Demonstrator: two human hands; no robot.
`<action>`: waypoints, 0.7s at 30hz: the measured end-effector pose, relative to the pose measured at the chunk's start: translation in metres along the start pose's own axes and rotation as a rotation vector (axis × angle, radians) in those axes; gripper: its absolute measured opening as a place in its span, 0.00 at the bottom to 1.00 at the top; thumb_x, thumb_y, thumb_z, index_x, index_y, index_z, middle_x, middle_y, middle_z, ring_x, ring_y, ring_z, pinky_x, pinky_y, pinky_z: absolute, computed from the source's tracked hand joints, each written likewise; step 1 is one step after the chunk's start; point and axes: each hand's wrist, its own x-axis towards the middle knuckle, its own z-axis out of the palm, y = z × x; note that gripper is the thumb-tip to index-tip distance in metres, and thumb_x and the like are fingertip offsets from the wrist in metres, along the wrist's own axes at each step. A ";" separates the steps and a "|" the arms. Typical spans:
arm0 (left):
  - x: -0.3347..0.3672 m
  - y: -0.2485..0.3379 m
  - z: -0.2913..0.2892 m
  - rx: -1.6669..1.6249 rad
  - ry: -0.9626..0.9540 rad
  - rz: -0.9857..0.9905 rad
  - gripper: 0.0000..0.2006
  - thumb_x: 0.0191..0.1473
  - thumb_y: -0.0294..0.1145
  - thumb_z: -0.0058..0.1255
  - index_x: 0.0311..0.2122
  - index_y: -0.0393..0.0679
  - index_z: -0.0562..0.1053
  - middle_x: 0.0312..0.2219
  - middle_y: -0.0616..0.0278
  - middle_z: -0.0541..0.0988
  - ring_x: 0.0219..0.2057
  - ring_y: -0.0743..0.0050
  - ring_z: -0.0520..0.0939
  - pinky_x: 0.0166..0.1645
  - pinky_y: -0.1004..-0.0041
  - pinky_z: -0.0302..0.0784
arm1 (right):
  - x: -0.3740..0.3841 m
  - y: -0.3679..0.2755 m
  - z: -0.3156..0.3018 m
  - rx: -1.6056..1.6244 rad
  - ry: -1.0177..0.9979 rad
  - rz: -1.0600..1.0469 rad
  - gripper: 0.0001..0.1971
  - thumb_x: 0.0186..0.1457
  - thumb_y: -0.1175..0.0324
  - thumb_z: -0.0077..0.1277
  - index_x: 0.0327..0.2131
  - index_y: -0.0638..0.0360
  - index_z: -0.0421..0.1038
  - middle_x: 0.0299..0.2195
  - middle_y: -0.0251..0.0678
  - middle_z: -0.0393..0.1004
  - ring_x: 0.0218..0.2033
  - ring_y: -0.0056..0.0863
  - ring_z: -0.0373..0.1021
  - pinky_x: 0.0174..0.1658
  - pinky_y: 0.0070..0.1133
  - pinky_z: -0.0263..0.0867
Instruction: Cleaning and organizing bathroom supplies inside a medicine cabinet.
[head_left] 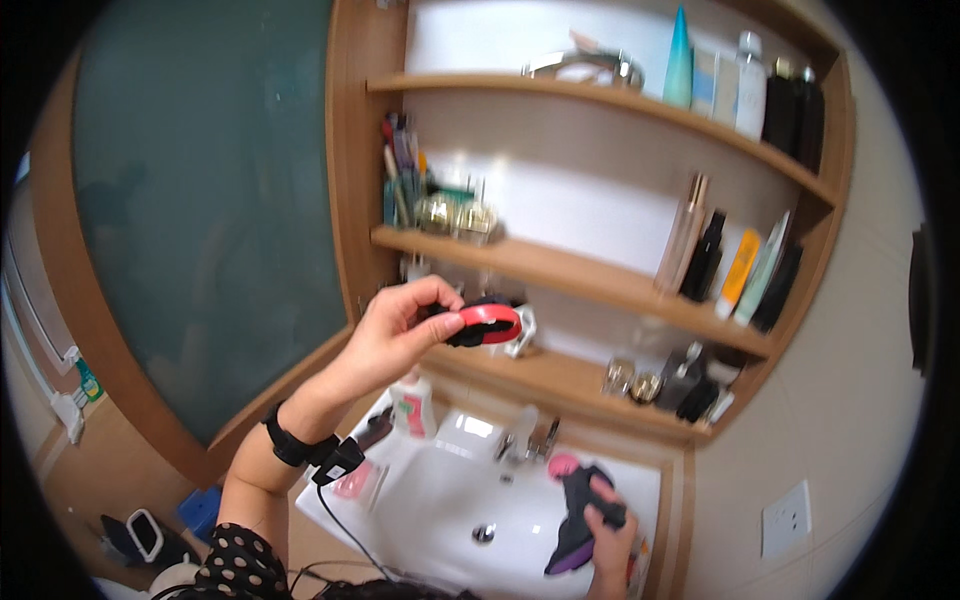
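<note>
In front of the lower shelves my left hand point(392, 335) is raised, its thumb and fingers pinched on a looped red-and-black band point(490, 325). A black strap with a small box and a cable circles that wrist. Low over the right side of the white sink point(425, 500), my right hand point(612, 540) grips a bundled dark grey cloth-like item point(578, 505) with pink and purple parts. Its exact kind is unclear. Some of the right fingers are hidden behind the bundle.
An open wooden cabinet point(560, 262) holds bottles, tubes and jars on several shelves. A frosted glass door point(205, 200) stands at the left. A faucet point(517, 435), a white pump bottle point(412, 405) and a pink soap box point(355, 482) are at the sink. A wall socket point(786, 518) is at right.
</note>
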 end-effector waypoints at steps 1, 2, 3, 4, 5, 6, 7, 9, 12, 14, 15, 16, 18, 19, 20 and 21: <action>-0.018 -0.014 0.001 0.106 -0.014 0.064 0.06 0.53 0.28 0.53 0.32 0.37 0.71 0.26 0.69 0.72 0.29 0.87 0.71 0.33 0.82 0.67 | 0.000 -0.019 0.010 -0.029 -0.009 -0.029 0.20 0.46 0.81 0.53 0.46 0.69 0.71 0.45 0.40 0.73 0.47 0.27 0.67 0.55 0.24 0.58; -0.053 -0.056 -0.003 0.266 -0.025 -0.045 0.06 0.53 0.28 0.53 0.32 0.37 0.71 0.26 0.65 0.72 0.28 0.83 0.72 0.32 0.80 0.68 | -0.003 -0.015 0.017 -0.079 -0.079 0.063 0.19 0.45 0.82 0.54 0.45 0.68 0.71 0.45 0.41 0.73 0.48 0.28 0.67 0.55 0.24 0.59; -0.063 -0.067 -0.012 0.317 -0.069 -0.102 0.06 0.52 0.28 0.54 0.32 0.37 0.71 0.26 0.63 0.73 0.27 0.81 0.73 0.32 0.78 0.68 | 0.005 -0.021 0.029 -0.054 -0.095 0.015 0.19 0.46 0.82 0.53 0.45 0.69 0.71 0.45 0.41 0.73 0.48 0.28 0.67 0.54 0.23 0.59; -0.069 -0.078 -0.021 0.366 -0.112 -0.158 0.06 0.52 0.28 0.54 0.32 0.37 0.72 0.26 0.61 0.73 0.26 0.79 0.73 0.31 0.77 0.68 | 0.013 -0.025 0.039 -0.029 -0.114 -0.034 0.19 0.46 0.82 0.53 0.45 0.69 0.71 0.45 0.42 0.73 0.48 0.28 0.67 0.54 0.23 0.59; -0.091 -0.083 -0.017 0.353 -0.138 -0.273 0.07 0.51 0.29 0.55 0.32 0.38 0.72 0.25 0.60 0.75 0.25 0.75 0.75 0.30 0.75 0.69 | 0.004 -0.037 0.036 0.013 -0.145 0.028 0.19 0.46 0.82 0.53 0.45 0.69 0.71 0.45 0.42 0.73 0.47 0.28 0.67 0.54 0.22 0.59; -0.101 -0.097 -0.022 0.418 -0.197 -0.289 0.06 0.50 0.29 0.55 0.31 0.38 0.73 0.23 0.60 0.76 0.25 0.73 0.76 0.30 0.73 0.70 | 0.009 -0.044 0.038 0.069 -0.166 0.033 0.19 0.46 0.81 0.52 0.45 0.69 0.71 0.45 0.42 0.73 0.47 0.28 0.67 0.53 0.22 0.59; -0.123 -0.121 -0.031 0.434 -0.239 -0.358 0.06 0.49 0.29 0.56 0.30 0.39 0.73 0.22 0.59 0.76 0.25 0.71 0.77 0.31 0.72 0.70 | 0.005 -0.036 0.035 0.074 -0.188 0.031 0.19 0.46 0.81 0.52 0.45 0.69 0.71 0.44 0.41 0.73 0.46 0.27 0.67 0.52 0.21 0.59; -0.182 -0.176 -0.049 0.517 -0.306 -0.497 0.05 0.48 0.27 0.57 0.30 0.40 0.74 0.22 0.60 0.77 0.25 0.73 0.76 0.31 0.72 0.70 | -0.004 -0.021 0.039 0.075 -0.197 0.080 0.19 0.46 0.82 0.52 0.45 0.69 0.71 0.44 0.41 0.73 0.46 0.27 0.67 0.53 0.21 0.59; -0.255 -0.222 -0.066 0.698 -0.370 -0.600 0.06 0.45 0.27 0.58 0.30 0.42 0.75 0.25 0.59 0.77 0.27 0.67 0.78 0.33 0.69 0.71 | -0.011 -0.004 0.046 0.035 -0.227 0.131 0.20 0.45 0.82 0.51 0.46 0.69 0.70 0.44 0.41 0.73 0.47 0.27 0.67 0.53 0.21 0.58; -0.272 -0.248 -0.074 0.784 -0.334 -0.607 0.07 0.42 0.27 0.59 0.29 0.42 0.75 0.26 0.58 0.77 0.30 0.60 0.78 0.35 0.66 0.72 | -0.008 0.012 0.050 0.007 -0.216 0.134 0.20 0.45 0.82 0.51 0.46 0.69 0.70 0.45 0.40 0.73 0.47 0.26 0.67 0.54 0.21 0.58; -0.276 -0.254 -0.073 0.835 -0.261 -0.563 0.07 0.42 0.27 0.58 0.29 0.42 0.75 0.26 0.58 0.77 0.31 0.59 0.77 0.35 0.65 0.72 | -0.008 0.011 0.051 0.010 -0.208 0.168 0.20 0.45 0.82 0.51 0.46 0.69 0.70 0.45 0.40 0.73 0.47 0.26 0.67 0.54 0.21 0.58; -0.277 -0.260 -0.073 0.884 -0.188 -0.516 0.06 0.42 0.27 0.58 0.29 0.42 0.75 0.27 0.58 0.76 0.32 0.57 0.77 0.35 0.64 0.72 | -0.009 0.014 0.050 0.007 -0.208 0.171 0.20 0.45 0.82 0.51 0.46 0.69 0.70 0.45 0.40 0.73 0.47 0.26 0.67 0.54 0.21 0.58; -0.268 -0.271 -0.069 0.871 -0.164 -0.443 0.06 0.41 0.27 0.58 0.28 0.42 0.74 0.27 0.58 0.76 0.31 0.56 0.76 0.35 0.62 0.72 | -0.012 0.020 0.047 -0.009 -0.184 0.205 0.20 0.46 0.82 0.51 0.46 0.68 0.70 0.45 0.40 0.73 0.46 0.26 0.67 0.53 0.21 0.58; -0.258 -0.275 -0.066 0.921 -0.135 -0.305 0.06 0.41 0.27 0.57 0.28 0.42 0.74 0.26 0.58 0.75 0.31 0.56 0.76 0.34 0.62 0.72 | -0.014 0.019 0.047 -0.011 -0.184 0.202 0.20 0.46 0.82 0.51 0.46 0.68 0.70 0.45 0.40 0.73 0.46 0.26 0.67 0.53 0.21 0.58; -0.248 -0.278 -0.062 0.967 -0.106 -0.166 0.06 0.40 0.26 0.57 0.28 0.43 0.74 0.26 0.58 0.75 0.30 0.56 0.75 0.34 0.62 0.71 | -0.016 0.017 0.049 0.007 -0.176 0.222 0.20 0.46 0.81 0.52 0.46 0.68 0.71 0.45 0.40 0.73 0.46 0.26 0.68 0.53 0.21 0.58; -0.241 -0.288 -0.060 0.965 -0.118 -0.147 0.07 0.40 0.26 0.56 0.29 0.44 0.74 0.26 0.58 0.74 0.31 0.56 0.75 0.36 0.62 0.71 | -0.018 0.015 0.050 0.027 -0.168 0.238 0.20 0.46 0.81 0.52 0.46 0.68 0.71 0.45 0.40 0.73 0.46 0.26 0.68 0.53 0.21 0.58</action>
